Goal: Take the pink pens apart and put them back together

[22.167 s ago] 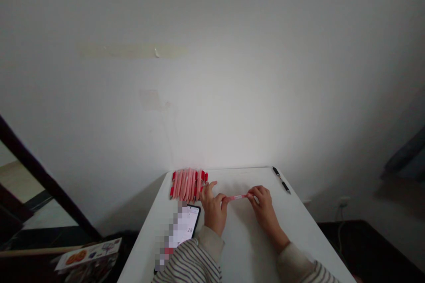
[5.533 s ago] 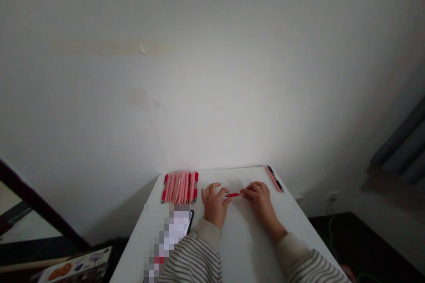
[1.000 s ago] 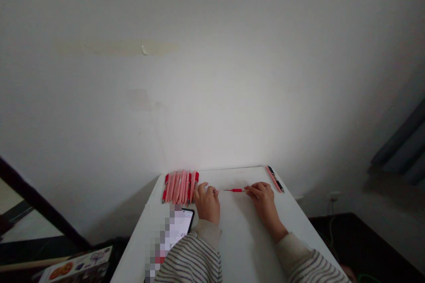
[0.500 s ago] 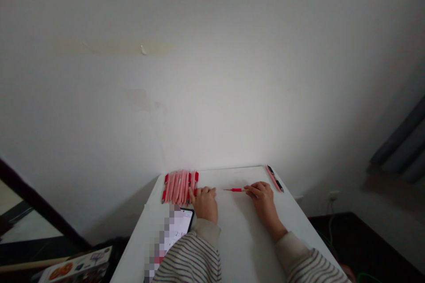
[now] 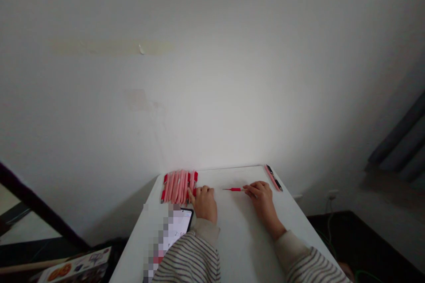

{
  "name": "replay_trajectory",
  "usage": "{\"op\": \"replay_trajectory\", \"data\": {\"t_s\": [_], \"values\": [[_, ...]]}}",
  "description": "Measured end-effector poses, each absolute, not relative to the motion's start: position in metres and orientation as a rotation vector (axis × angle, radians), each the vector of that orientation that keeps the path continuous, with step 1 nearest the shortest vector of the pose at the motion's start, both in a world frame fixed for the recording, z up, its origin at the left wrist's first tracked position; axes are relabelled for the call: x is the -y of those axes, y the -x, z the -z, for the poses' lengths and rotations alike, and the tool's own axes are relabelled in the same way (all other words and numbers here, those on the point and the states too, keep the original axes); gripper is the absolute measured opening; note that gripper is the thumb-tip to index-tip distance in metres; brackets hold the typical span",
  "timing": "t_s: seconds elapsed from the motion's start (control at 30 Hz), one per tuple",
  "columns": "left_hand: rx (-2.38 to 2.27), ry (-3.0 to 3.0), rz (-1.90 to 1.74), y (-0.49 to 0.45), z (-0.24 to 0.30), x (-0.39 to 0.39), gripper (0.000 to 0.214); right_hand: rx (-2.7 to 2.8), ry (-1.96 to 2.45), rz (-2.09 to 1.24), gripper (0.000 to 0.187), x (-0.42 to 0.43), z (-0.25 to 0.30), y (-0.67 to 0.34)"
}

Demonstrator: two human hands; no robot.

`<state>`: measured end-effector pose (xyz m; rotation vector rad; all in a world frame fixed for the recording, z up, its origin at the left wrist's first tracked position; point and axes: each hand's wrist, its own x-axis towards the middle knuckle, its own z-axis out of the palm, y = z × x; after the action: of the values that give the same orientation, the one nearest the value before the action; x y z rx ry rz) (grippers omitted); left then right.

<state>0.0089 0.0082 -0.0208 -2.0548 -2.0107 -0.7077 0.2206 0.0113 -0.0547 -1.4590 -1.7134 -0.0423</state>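
Nearest are two striped sleeves (image 5: 187, 258) with plain pale cuffs, resting over the near part of a white table (image 5: 242, 247) whose smooth top narrows away from the viewer. Under the left sleeve lies a phone (image 5: 182, 220), its screen lit and much of it covered by blurred blocks.

A little farther on, the left hand (image 5: 205, 203) is palm down with its fingers bent; whether they hold anything cannot be told. Its outermost finger reaches to the row of pink sticks (image 5: 178, 188), touching or just beside it. The right hand (image 5: 261, 196) pinches the rear of a slim pen (image 5: 236, 189) between thumb and fingers, the red grip and thin point aimed left, over the middle of the table.

The pink sticks, with red pieces among them, lie side by side near the far left corner. At the far right corner a black pen (image 5: 276, 180) lies along a pink strip (image 5: 270, 177).

Low at left are a printed box (image 5: 78, 267) and a slanting dark bar (image 5: 43, 207); at right, a cable (image 5: 329, 225) hangs below a socket (image 5: 333, 193), near a grey curtain (image 5: 401, 150). Behind the table rises a pale wall (image 5: 245, 79), marked by a yellowish strip (image 5: 106, 47) and faint stains.
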Motion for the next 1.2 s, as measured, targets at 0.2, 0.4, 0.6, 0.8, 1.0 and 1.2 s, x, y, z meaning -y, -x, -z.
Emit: {"op": "replay_trajectory", "data": {"t_s": [0.2, 0.4, 0.6, 0.8, 1.0, 1.2], "values": [[2.023, 2.001, 0.785, -0.0076, 0.0221, -0.0097, 0.032, 1.719, 1.475, 0.06, 0.018, -0.0112, 0.0553, -0.2208], [2.081, 1.964, 0.826, -0.0076, 0.0217, -0.009, 0.032, 1.725, 1.479, 0.098, 0.018, -0.0087, 0.0529, -0.2196], [2.11, 1.95, 0.828, -0.0082, 0.0227, -0.0101, 0.032, 1.723, 1.484, 0.103, 0.018, -0.0096, 0.0534, -0.2192], [2.146, 1.942, 0.821, -0.0088, 0.0227, -0.0103, 0.031, 1.719, 1.483, 0.071, 0.018, -0.0098, 0.0534, -0.2193], [2.142, 1.933, 0.827, -0.0096, 0.0238, -0.0109, 0.032, 1.721, 1.485, 0.035, 0.018, -0.0087, 0.0532, -0.2197], [2.121, 1.914, 0.862, -0.0118, 0.0191, -0.0082, 0.031, 1.726, 1.492, 0.049, 0.019, -0.0093, 0.0534, -0.2205]]}}
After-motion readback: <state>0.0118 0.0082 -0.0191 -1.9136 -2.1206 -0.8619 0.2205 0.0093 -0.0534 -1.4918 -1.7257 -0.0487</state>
